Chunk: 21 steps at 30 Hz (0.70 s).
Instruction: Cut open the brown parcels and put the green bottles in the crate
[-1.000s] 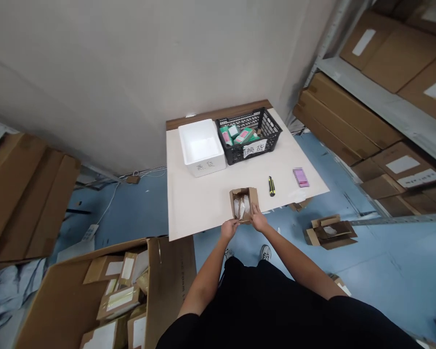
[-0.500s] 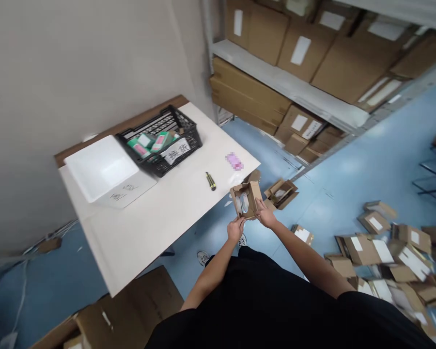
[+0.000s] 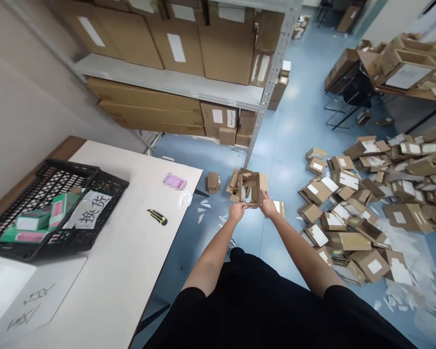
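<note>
An open cardboard box [image 3: 256, 198] is held out in front of me, over the floor and off the table's right edge. White material shows inside it. My left hand [image 3: 237, 210] is closed on its near left corner, and my right hand [image 3: 268, 204] grips its near right side. To the left, on the white table [image 3: 131, 252], lie a yellow and black utility knife [image 3: 157, 217] and a blurred-out pink item [image 3: 175, 181]. Clear plastic [image 3: 185, 198] lies by the table edge.
A black crate [image 3: 105, 191] with green boxes and a white bin [image 3: 7, 281] stand on the table. Shelving [image 3: 170, 87] with cartons rises ahead. Opened boxes [image 3: 349, 194] cover the floor on the right. Paper scraps [image 3: 200, 218] lie below the table edge.
My view has turned right, with both hands still holding the box. The box has moved away from the table corner and over the floor. More of the box pile shows.
</note>
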Tool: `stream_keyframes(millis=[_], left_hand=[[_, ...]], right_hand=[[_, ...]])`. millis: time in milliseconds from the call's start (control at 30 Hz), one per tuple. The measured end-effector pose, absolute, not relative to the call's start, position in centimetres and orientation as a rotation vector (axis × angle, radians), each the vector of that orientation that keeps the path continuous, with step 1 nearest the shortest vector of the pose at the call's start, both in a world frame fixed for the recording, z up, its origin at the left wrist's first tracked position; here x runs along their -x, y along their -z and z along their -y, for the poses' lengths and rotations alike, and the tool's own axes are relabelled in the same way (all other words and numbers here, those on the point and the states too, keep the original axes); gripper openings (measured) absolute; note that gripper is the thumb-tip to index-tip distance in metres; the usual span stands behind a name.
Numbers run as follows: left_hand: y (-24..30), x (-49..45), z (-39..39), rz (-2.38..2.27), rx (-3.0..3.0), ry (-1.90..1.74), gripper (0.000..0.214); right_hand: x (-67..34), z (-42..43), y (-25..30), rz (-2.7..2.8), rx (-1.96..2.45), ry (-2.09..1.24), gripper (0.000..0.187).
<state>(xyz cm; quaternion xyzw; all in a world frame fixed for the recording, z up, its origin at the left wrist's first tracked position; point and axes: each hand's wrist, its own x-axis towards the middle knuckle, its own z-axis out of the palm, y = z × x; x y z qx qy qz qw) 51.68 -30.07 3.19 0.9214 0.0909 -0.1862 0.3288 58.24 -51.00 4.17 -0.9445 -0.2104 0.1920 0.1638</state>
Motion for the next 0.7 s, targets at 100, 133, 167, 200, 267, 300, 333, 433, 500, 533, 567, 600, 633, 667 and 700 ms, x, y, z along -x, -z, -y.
stream_keyframes(millis=[100, 133, 167, 200, 267, 300, 333, 433, 500, 533, 567, 600, 633, 667, 700], left_hand=[[-3.1, -54.3, 31.4, -0.187, -2.364, 0.583, 0.055], [-3.0, -54.8, 31.5, -0.173, -2.359, 0.590, 0.064], [-3.1, -55.2, 31.4, -0.161, -2.358, 0.577, 0.069], [-3.1, -55.5, 31.1, -0.153, -2.360, 0.547, 0.071], [-3.4, -55.8, 30.1, -0.140, -2.357, 0.449, 0.068], [-3.6, -55.8, 29.4, -0.135, -2.356, 0.392, 0.067], [-3.9, -55.8, 28.6, -0.134, -2.357, 0.340, 0.066], [-5.0, -55.3, 25.7, -0.157, -2.357, 0.222, 0.064], [-5.8, -54.4, 23.3, -0.199, -2.358, 0.134, 0.061], [-6.3, -53.8, 22.0, -0.230, -2.361, 0.081, 0.060], [-6.7, -53.0, 20.6, -0.270, -2.366, 0.026, 0.059], [-7.1, -52.0, 19.1, -0.321, -2.372, -0.026, 0.059], [-7.6, -50.8, 17.6, -0.380, -2.378, -0.072, 0.058], [-8.1, -49.5, 16.1, -0.446, -2.383, -0.112, 0.058], [-8.6, -47.9, 14.6, -0.516, -2.387, -0.146, 0.058]], right_hand=[[-59.3, 52.9, -3.8, 0.445, 2.782, -0.584, 0.031], [-59.6, 53.3, -3.6, 0.382, 2.803, -0.591, 0.038], [-59.8, 53.6, -3.4, 0.319, 2.817, -0.583, 0.045], [-60.1, 53.8, -3.2, 0.269, 2.823, -0.562, 0.052], [-60.5, 53.6, -3.0, 0.231, 2.808, -0.500, 0.058], [-60.8, 53.1, -2.9, 0.244, 2.789, -0.468, 0.059], [-61.1, 52.4, -3.0, 0.270, 2.767, -0.439, 0.059], [-62.1, 48.9, -3.3, 0.402, 2.681, -0.360, 0.059], [-62.6, 45.3, -3.6, 0.530, 2.615, -0.312, 0.059], [-62.8, 43.2, -3.7, 0.602, 2.578, -0.291, 0.059], [-62.9, 41.0, -3.9, 0.677, 2.538, -0.275, 0.059], [-62.9, 38.7, -4.1, 0.753, 2.494, -0.264, 0.059], [-62.8, 36.3, -4.3, 0.828, 2.447, -0.260, 0.060], [-62.4, 33.9, -4.5, 0.900, 2.398, -0.264, 0.060], [-61.9, 31.4, -4.7, 0.969, 2.349, -0.276, 0.061]])
